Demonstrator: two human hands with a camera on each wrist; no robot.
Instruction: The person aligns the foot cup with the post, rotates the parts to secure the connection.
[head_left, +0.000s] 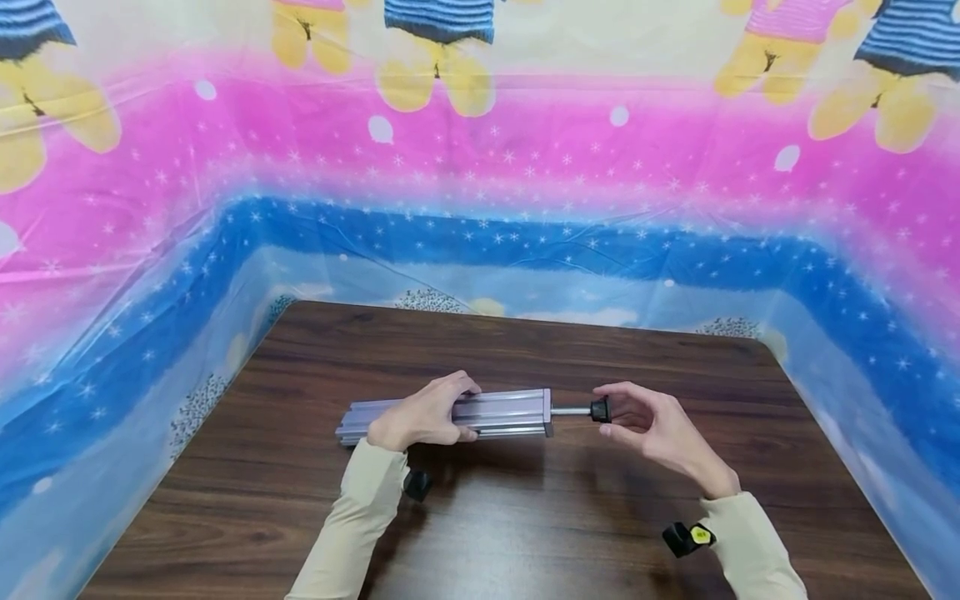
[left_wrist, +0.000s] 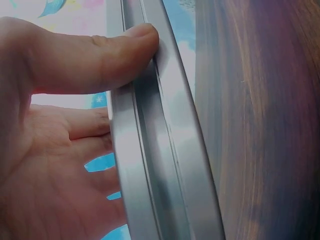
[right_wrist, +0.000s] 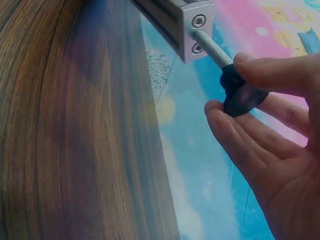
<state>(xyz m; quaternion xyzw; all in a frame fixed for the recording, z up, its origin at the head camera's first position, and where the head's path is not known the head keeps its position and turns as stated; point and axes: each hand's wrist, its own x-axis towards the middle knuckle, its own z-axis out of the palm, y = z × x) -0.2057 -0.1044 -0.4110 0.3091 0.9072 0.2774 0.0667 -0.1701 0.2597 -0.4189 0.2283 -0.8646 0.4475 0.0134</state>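
A silver aluminium profile [head_left: 506,410] lies lengthwise over the table, with long grooves down its sides. My left hand [head_left: 426,412] grips it around the middle, thumb on the near side and fingers over the far side. At its right end is a flat end plate [right_wrist: 187,45] with two screws in view. From that plate sticks out the threaded rod [right_wrist: 216,51] of a levelling foot, whose black base [right_wrist: 243,100] is at the outer end. My right hand [head_left: 660,423] pinches this black base between thumb and fingers. How deep the rod sits inside is hidden.
The dark wood-grain tabletop [head_left: 525,533] extends under both arms. A patterned pink and blue cloth [head_left: 525,167] rises along the back and both sides. Small black devices [head_left: 678,540] sit at both wrists, beside the cream sleeves [head_left: 753,542].
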